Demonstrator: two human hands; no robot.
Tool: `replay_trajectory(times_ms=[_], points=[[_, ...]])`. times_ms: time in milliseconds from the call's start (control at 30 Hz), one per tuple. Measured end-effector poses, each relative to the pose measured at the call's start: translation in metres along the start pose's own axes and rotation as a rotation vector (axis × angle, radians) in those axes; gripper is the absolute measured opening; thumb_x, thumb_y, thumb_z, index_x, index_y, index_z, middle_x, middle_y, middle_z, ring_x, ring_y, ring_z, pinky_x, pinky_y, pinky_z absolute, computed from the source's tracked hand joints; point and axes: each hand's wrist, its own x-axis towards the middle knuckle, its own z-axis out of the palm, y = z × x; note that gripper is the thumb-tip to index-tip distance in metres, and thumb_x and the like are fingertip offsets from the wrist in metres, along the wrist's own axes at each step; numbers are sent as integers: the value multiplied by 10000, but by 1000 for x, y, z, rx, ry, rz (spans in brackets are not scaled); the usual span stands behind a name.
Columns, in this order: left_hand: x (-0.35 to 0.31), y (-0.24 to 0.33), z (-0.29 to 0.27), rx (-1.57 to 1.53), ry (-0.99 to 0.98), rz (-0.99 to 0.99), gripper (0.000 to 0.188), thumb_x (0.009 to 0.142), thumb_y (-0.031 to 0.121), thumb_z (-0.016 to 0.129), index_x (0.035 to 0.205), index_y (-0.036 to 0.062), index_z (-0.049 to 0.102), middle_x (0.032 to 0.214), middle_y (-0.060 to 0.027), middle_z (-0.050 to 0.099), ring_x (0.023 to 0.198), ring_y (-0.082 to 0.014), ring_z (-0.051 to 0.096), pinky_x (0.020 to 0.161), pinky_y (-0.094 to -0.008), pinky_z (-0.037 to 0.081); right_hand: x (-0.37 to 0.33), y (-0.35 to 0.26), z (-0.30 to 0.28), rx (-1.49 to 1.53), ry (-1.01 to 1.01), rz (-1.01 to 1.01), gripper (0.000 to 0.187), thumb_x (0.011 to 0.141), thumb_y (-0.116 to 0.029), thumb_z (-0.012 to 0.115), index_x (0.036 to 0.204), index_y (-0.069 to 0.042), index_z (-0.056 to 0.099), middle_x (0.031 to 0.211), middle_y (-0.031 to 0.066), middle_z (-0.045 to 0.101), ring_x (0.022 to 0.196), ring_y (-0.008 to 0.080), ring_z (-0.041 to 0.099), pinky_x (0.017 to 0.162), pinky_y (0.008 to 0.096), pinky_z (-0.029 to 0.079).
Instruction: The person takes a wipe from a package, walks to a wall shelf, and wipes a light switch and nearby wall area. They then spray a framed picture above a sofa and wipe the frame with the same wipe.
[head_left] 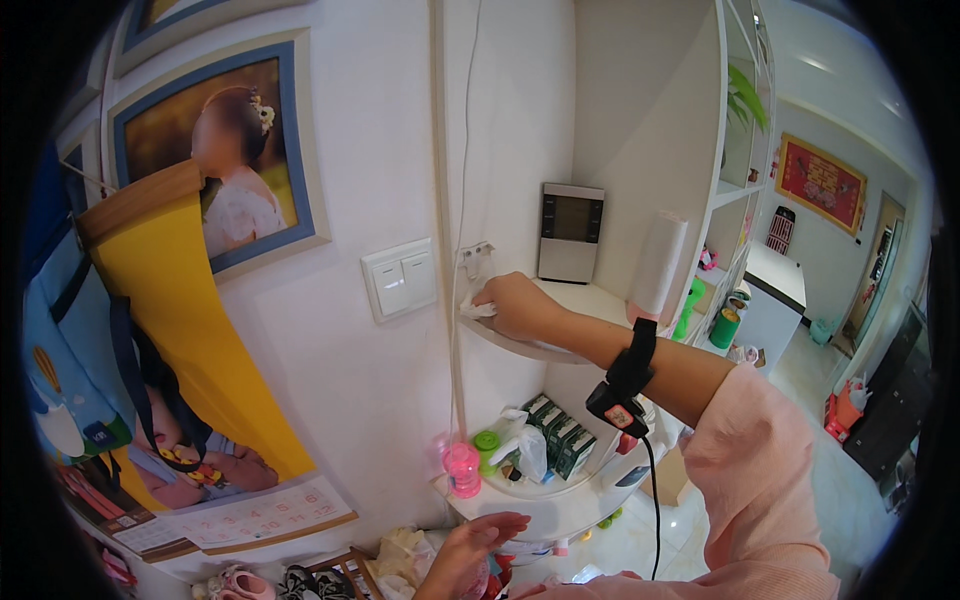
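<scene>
My right hand (520,308) is closed on a white wipe (478,306), a tissue or thin cloth; I cannot tell which. It presses the wipe at the left end of the upper corner shelf (600,300), by the wall. Just above the fingers is a clear plastic wall piece (477,258). A silver and black digital clock (571,233) stands upright on that shelf, behind the hand. Low in the view, my left hand (478,548) is held out with fingers stretched, holding nothing, in front of the lower shelf (560,515).
The lower shelf carries a pink bottle (462,470), a green round container (487,450), a plastic bag (533,452) and dark green boxes (560,432). A white cylinder (660,265) stands near my right forearm. A cable (460,200) runs down the wall beside a light switch (399,280). Shoes (245,583) lie below.
</scene>
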Motion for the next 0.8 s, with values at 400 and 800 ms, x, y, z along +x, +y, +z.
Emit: replay_trajectory(times_ms=[400,800], points=[[7,-13,9,-63,22,-53,453,830,212,540,1131,-121,480,1151,-242,529,1112,-310,494,1010,-397,333,-26,12,-42,1028,-157,341,227,724,-4,574,923,-30,679,876,141,628,798,197,580,699,282,463],[1,-22,-3,-58,76,-28,392,863,175,485,1128,-113,481,1138,-231,540,1098,-302,503,992,-403,347,-28,56,-37,-64,86,173,303,674,-52,564,959,-69,666,921,190,629,838,341,602,748,372,482]])
